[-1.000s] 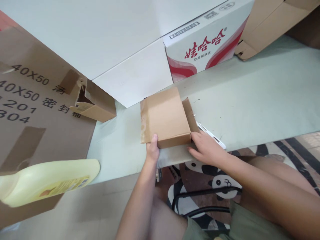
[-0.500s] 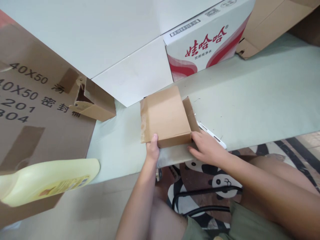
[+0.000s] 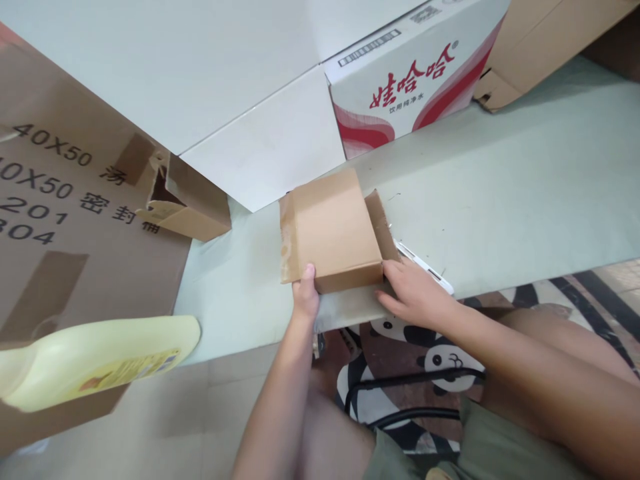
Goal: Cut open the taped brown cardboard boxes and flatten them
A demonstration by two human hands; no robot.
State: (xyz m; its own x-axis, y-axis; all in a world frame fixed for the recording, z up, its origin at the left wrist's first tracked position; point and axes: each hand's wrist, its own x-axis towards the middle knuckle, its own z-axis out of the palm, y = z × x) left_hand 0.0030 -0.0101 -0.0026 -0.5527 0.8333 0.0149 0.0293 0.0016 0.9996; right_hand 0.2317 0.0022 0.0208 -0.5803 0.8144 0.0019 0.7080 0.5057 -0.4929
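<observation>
A small brown cardboard box (image 3: 333, 227) lies on the pale green cloth in front of me, clear tape along its left edge. On its right side a flap (image 3: 381, 223) stands out from the open end. My left hand (image 3: 306, 292) grips the near left corner, thumb on top and fingers hidden beneath. At the near right corner my right hand (image 3: 413, 290) holds the box by the flap's edge, its fingertips partly hidden behind the cardboard. A white flat object with dark slots (image 3: 425, 267) lies partly under the right wrist, its kind unclear.
White cartons, one with red lettering (image 3: 410, 97), stand behind the box. To the left are a large brown carton (image 3: 50, 260), a smaller open cardboard box (image 3: 195, 207) and a pale yellow bottle (image 3: 110, 353) lying sideways. Another carton (image 3: 540, 40) stands far right. The cloth's near edge (image 3: 240, 353) borders the floor.
The view has shifted very slightly. Both hands keep the same hold on the cardboard box, which has not visibly moved on the cloth.
</observation>
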